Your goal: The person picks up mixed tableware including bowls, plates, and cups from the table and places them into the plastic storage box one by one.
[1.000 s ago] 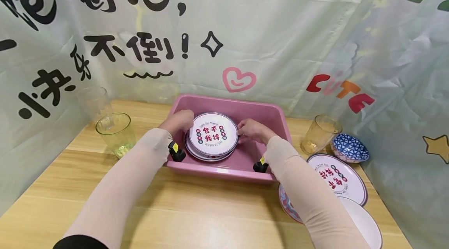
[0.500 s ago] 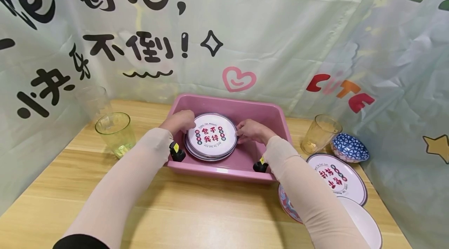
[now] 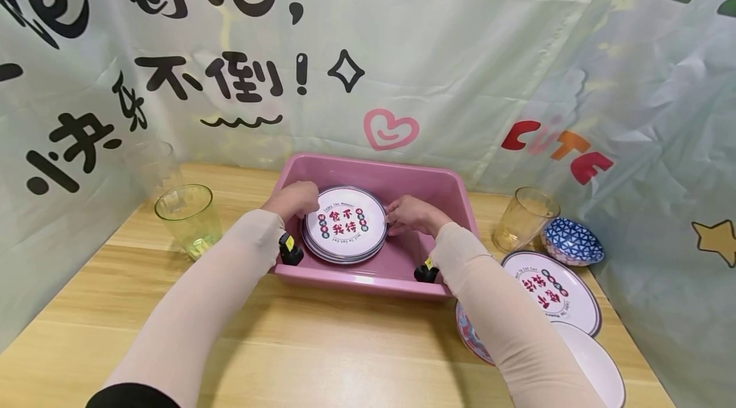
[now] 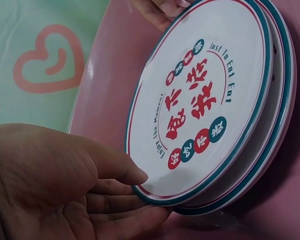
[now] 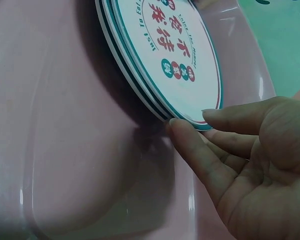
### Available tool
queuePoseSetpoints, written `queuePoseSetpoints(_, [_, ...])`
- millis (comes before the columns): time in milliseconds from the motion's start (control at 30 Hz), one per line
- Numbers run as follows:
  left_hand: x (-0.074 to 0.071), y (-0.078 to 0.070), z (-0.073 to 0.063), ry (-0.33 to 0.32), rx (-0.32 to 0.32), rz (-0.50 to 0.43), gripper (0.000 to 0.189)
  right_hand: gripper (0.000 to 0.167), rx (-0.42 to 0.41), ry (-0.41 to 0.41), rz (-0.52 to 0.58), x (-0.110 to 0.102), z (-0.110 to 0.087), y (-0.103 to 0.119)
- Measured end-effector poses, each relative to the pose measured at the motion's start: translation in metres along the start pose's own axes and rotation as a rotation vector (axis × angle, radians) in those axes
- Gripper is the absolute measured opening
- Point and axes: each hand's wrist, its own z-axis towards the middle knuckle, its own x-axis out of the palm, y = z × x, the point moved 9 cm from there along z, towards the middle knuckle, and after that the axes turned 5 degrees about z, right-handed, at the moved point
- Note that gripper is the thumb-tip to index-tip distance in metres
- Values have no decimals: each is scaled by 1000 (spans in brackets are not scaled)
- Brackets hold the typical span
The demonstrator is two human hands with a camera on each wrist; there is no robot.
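Note:
Inside a pink plastic basin [image 3: 422,191] lies a stack of white plates [image 3: 345,221] with teal-and-red rims and red characters on the top one. My left hand [image 3: 295,199] pinches the top plate's left edge; in the left wrist view its thumb [image 4: 117,167] lies over the rim with the fingers underneath. On the opposite side, my right hand [image 3: 415,215] pinches the same plate [image 5: 175,55], thumb on the rim and a fingertip against the stack's edge. The stack lies nearly level in the head view. How many plates it holds is partly hidden.
Right of the basin are an amber glass [image 3: 524,219], a blue-patterned bowl [image 3: 573,242], another printed plate [image 3: 552,287], a plain white dish [image 3: 595,363] and a colourful dish [image 3: 473,334] partly under my forearm. A green glass [image 3: 188,219] and a clear glass [image 3: 152,165] stand left.
The top plate has shifted slightly left and toward me and settled down, lining up with the plates below. Both hands keep their hold, the right one moving slightly left.

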Motion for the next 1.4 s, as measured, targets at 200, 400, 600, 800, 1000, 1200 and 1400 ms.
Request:
queuePoseSetpoints(200, [2,2,2,7,-20,-2,10,30,-2,0,-2,0,0,0])
queuePoseSetpoints(400, [2,2,1,7,-32,-15,11,38,-4,13,5,2,1,0])
queuePoseSetpoints(600, [0,2,-1,11,-38,4,12,42,-1,17,9,2,-1,0])
queuePoseSetpoints(800, [-1,3,0,19,-46,-37,13,40,-15,-14,-49,-3,1,3])
queuePoseSetpoints(1000, [-7,6,0,-26,11,-66,22,39,-34,-54,-129,-8,-4,12])
queuePoseSetpoints(1200, [-31,0,-15,-140,97,-75,24,42,-59,-46,-148,-10,-17,25])
queuePoseSetpoints(1400, [-48,-3,-32,-197,133,-181,21,39,-98,-38,-249,-18,-34,40])
